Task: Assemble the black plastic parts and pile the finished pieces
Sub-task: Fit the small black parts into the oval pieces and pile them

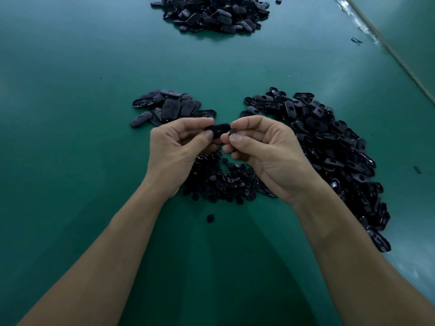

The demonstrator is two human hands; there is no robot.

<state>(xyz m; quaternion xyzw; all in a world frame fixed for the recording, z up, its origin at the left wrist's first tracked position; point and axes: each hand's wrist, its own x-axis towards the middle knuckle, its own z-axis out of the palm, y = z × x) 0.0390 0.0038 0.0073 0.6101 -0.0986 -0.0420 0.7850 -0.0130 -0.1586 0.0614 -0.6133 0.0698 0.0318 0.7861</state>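
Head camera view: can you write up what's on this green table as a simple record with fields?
Surface: green table
Left hand: holds oblong black piece
Right hand: pinches small round piece at its end
Under hands: round-piece heap
Right side: large oblong heap
Left side: small oblong heap
Far edge: distant heap

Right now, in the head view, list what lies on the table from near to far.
Stray small piece, heap of small round parts, small pile of oval pieces, large far pile. Long right pile omitted: it spans these.
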